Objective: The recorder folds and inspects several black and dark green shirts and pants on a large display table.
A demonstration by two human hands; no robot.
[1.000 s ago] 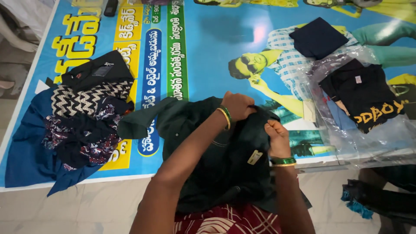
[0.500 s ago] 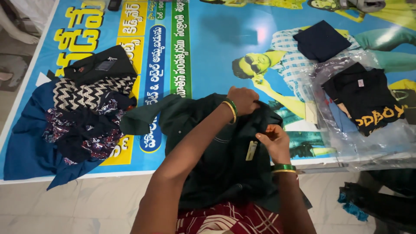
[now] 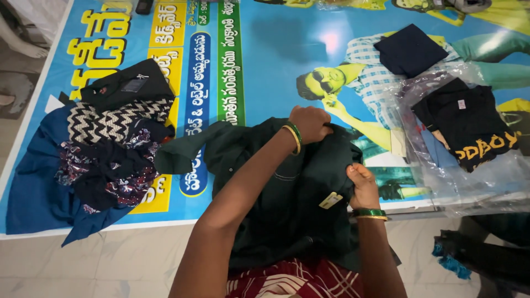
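Note:
A dark green shirt [image 3: 265, 187] lies spread in front of me on a large blue printed banner [image 3: 265, 72], with a small paper tag [image 3: 330, 200] near its right side. My left hand [image 3: 310, 122] is closed on the shirt's far edge near the collar. My right hand [image 3: 363, 185] grips the fabric at the shirt's right edge, just beside the tag. Both wrists wear green and gold bangles. One sleeve of the shirt trails out to the left.
A pile of folded and loose clothes [image 3: 105, 143] lies at the left, patterned pieces over a blue cloth. A folded navy garment [image 3: 409, 49] sits at the far right. A black printed t-shirt [image 3: 469, 121] rests on clear plastic bags [image 3: 486, 182]. Pale tiled floor [image 3: 110, 265] lies below.
My left hand has stayed closed on the shirt's far edge. My right hand has shifted slightly along the right edge, still pinching the fabric near the tag.

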